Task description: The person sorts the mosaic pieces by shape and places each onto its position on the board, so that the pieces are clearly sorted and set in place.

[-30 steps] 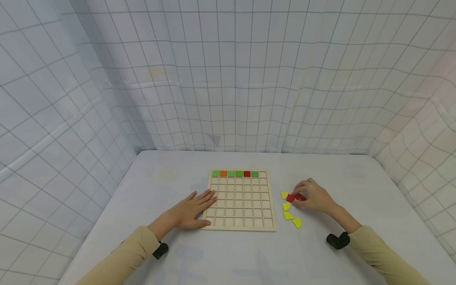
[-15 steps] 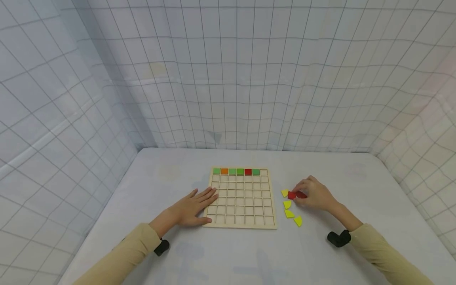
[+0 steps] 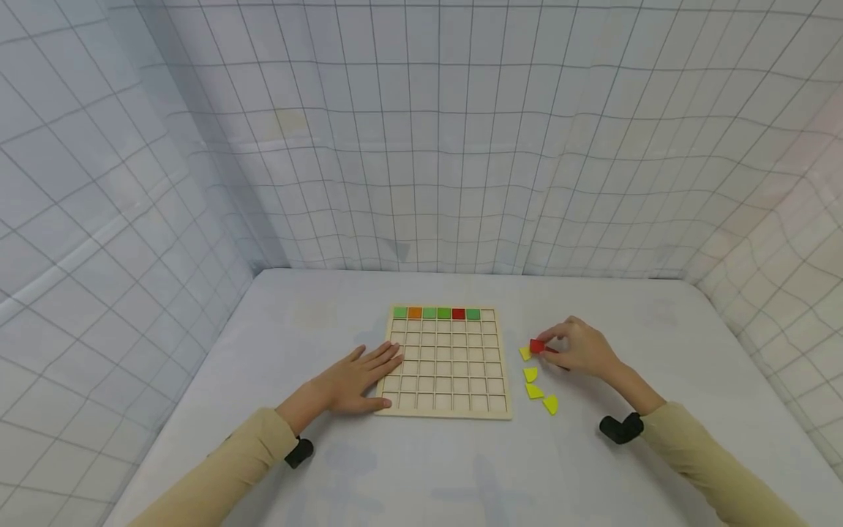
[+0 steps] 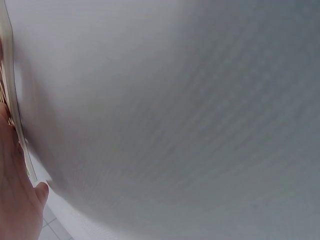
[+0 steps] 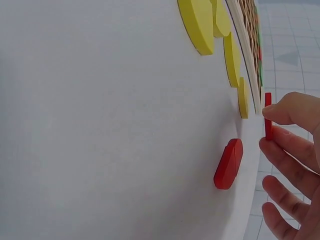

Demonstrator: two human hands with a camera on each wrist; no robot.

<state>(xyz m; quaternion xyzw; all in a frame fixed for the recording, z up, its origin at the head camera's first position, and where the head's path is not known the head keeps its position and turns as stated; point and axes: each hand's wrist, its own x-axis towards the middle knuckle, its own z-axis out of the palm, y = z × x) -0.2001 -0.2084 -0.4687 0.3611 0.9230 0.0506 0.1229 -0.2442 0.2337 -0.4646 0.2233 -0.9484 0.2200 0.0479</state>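
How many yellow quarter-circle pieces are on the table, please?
4, right of the wooden grid board: farthest piece by the held red square, second piece and third piece nearer, nearest piece rightmost. Others may be hidden.

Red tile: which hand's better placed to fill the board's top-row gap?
Right, likely: the right hand pinches the red tile beside the board, on the same side as the gap; the left hand rests on the opposite edge.

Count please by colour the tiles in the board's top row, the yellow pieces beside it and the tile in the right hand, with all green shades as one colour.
Green tiles: 4
Orange tile: 1
Red tiles, one in the board and one in the right hand: 2
Yellow pieces: 4
Total: 11
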